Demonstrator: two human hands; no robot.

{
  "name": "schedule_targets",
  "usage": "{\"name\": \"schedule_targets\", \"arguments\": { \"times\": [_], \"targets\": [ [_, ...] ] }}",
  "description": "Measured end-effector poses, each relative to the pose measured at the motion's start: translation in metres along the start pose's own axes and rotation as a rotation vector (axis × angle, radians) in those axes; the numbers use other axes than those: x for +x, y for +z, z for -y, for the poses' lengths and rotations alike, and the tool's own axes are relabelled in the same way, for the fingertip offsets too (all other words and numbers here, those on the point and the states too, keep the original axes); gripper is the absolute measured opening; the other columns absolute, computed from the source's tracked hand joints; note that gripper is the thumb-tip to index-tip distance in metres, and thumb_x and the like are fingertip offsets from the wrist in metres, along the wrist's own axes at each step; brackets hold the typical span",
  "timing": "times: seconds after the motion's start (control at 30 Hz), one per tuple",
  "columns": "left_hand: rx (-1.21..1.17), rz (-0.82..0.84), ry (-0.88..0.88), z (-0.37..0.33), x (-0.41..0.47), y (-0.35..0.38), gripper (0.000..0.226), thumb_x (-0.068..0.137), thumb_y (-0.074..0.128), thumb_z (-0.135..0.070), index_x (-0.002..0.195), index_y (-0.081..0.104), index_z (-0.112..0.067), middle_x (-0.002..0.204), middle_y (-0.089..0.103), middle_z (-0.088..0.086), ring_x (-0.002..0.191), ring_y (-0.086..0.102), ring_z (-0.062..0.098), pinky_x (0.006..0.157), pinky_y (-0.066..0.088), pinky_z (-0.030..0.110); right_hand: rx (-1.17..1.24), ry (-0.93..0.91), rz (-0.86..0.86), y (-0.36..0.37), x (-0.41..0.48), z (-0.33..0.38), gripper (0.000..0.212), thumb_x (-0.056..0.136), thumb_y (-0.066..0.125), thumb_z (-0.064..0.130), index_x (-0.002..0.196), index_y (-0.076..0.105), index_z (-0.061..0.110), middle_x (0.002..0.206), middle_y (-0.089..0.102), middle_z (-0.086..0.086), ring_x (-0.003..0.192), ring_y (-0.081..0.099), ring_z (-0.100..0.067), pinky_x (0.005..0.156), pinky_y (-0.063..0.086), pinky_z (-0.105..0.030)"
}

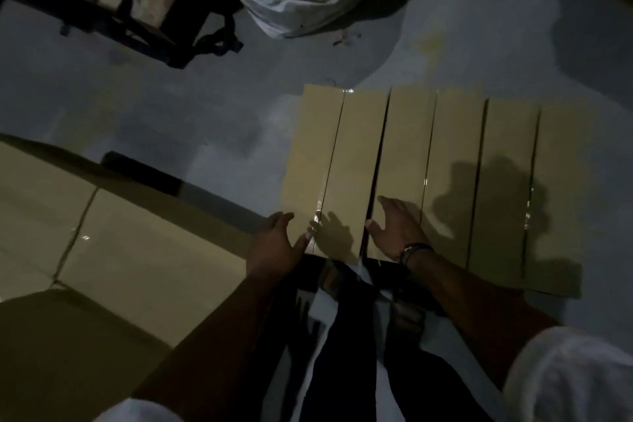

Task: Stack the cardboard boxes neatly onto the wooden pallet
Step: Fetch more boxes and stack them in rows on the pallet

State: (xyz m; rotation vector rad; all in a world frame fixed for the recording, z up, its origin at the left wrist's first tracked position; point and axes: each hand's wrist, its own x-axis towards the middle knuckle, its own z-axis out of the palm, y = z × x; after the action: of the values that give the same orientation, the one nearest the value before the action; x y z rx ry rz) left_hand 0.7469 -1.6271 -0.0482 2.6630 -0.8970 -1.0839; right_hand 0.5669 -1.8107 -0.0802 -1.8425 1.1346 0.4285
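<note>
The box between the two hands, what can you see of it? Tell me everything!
The box is tan cardboard, closed, lying flat at the left end of a row of similar boxes. Two top flaps meet at a seam under shiny clear tape. A dark gap parts it from its neighbour. The left hand touches its near left corner; the right hand is spread by the gap. A hand's shadow falls on it.

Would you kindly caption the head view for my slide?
Left hand and right hand reach toward a row of cardboard boxes.
</note>
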Motion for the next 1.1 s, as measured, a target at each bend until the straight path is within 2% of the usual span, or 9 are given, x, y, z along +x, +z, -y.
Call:
{"name": "schedule_targets", "arguments": {
  "times": [0.1, 0.3, 0.47, 0.63, 0.7, 0.77, 0.93, 1.03, 1.1],
  "targets": [
    [-0.022, 0.001, -0.008, 0.021, 0.069, 0.029, 0.076, 0.088, 0.051, -0.066, 0.147, 0.046, -0.019, 0.156, 0.038, 0.010, 0.139, 0.042, 0.034, 0.111, 0.043, 0.048, 0.023, 0.009, -0.013, 0.031, 0.062, -0.008, 0.068, 0.100, 0.054, 0.035, 0.157, 0.025, 0.013, 0.163, 0.022, -0.012, 0.148, 0.025, -0.030, 0.120, 0.026, -0.038],
    [-0.093, -0.048, 0.002, 0.044, 0.172, 0.058, 0.077, 0.088, 0.062, -0.065, 0.151, 0.042, -0.024, 0.164, 0.025, 0.008, 0.148, 0.029, 0.034, 0.116, 0.033, 0.051, 0.034, 0.028, -0.162, 0.072, 0.152, -0.017, 0.067, 0.100, 0.053, 0.032, 0.158, 0.023, 0.013, 0.166, 0.009, -0.010, 0.152, 0.012, -0.027, 0.122, 0.019, -0.032],
    [-0.126, 0.113, -0.003, 0.049, 0.217, 0.062, 0.091, 0.083, 0.068, -0.067, 0.157, 0.025, -0.036, 0.169, -0.001, 0.013, 0.146, 0.030, 0.041, 0.115, 0.035, 0.056, -0.103, 0.021, -0.184, 0.087, 0.173, -0.015, 0.071, 0.096, 0.055, 0.038, 0.157, 0.025, 0.015, 0.165, 0.004, -0.010, 0.149, 0.005, -0.036, 0.119, 0.026, -0.045],
    [-0.248, 0.190, 0.016, 0.053, 0.238, 0.062, 0.108, 0.072, 0.075, -0.071, 0.158, 0.025, -0.028, 0.162, 0.016, 0.019, 0.130, 0.055, 0.031, 0.106, 0.050, 0.050, -0.138, -0.003, -0.152, 0.096, 0.178, -0.008, 0.089, 0.089, 0.061, 0.054, 0.159, 0.016, 0.023, 0.166, -0.016, -0.006, 0.151, -0.013, -0.037, 0.124, 0.012, -0.050],
    [-0.293, 0.169, 0.014, 0.051, 0.239, 0.062, 0.102, 0.077, 0.076, -0.064, 0.157, 0.028, -0.025, 0.160, 0.022, 0.017, 0.127, 0.056, 0.030, 0.106, 0.049, 0.041, -0.118, 0.000, -0.150, 0.098, 0.184, -0.005, 0.092, 0.087, 0.063, 0.058, 0.159, 0.016, 0.025, 0.165, -0.020, -0.005, 0.151, -0.016, -0.034, 0.124, 0.009, -0.051],
    [-0.292, 0.140, 0.019, 0.044, 0.233, 0.060, 0.084, 0.087, 0.072, -0.052, 0.156, 0.033, -0.024, 0.159, 0.024, 0.016, 0.132, 0.051, 0.031, 0.102, 0.043, 0.030, -0.107, 0.005, -0.162, 0.098, 0.187, -0.003, 0.094, 0.084, 0.064, 0.063, 0.158, 0.020, 0.027, 0.166, -0.016, -0.002, 0.151, -0.012, -0.035, 0.124, 0.009, -0.051],
    [-0.285, 0.062, 0.049, 0.033, 0.199, 0.037, 0.058, 0.092, 0.065, -0.055, 0.145, 0.045, -0.043, 0.160, 0.016, 0.008, 0.137, 0.042, 0.039, 0.114, 0.039, 0.053, -0.100, 0.013, -0.222, 0.076, 0.164, 0.007, 0.088, 0.077, 0.064, 0.072, 0.152, 0.033, 0.037, 0.165, 0.001, 0.009, 0.146, 0.006, -0.043, 0.117, 0.026, -0.057],
    [-0.381, -0.045, 0.086, 0.013, 0.167, 0.009, 0.050, 0.094, 0.064, -0.048, 0.142, 0.051, -0.042, 0.156, 0.018, 0.002, 0.132, 0.049, 0.033, 0.110, 0.045, 0.046, -0.116, -0.016, -0.346, 0.045, 0.137, 0.025, 0.084, 0.073, 0.065, 0.076, 0.145, 0.045, 0.040, 0.163, 0.014, 0.011, 0.143, 0.016, -0.041, 0.113, 0.030, -0.059],
    [-0.395, -0.124, 0.106, -0.009, 0.140, -0.012, 0.049, 0.093, 0.065, -0.050, 0.139, 0.051, -0.047, 0.154, 0.017, -0.005, 0.131, 0.049, 0.033, 0.108, 0.046, 0.048, -0.115, -0.038, -0.419, 0.022, 0.113, 0.041, 0.084, 0.070, 0.063, 0.080, 0.142, 0.050, 0.039, 0.161, 0.021, 0.011, 0.141, 0.021, -0.040, 0.109, 0.035, -0.059]
  ]
}}
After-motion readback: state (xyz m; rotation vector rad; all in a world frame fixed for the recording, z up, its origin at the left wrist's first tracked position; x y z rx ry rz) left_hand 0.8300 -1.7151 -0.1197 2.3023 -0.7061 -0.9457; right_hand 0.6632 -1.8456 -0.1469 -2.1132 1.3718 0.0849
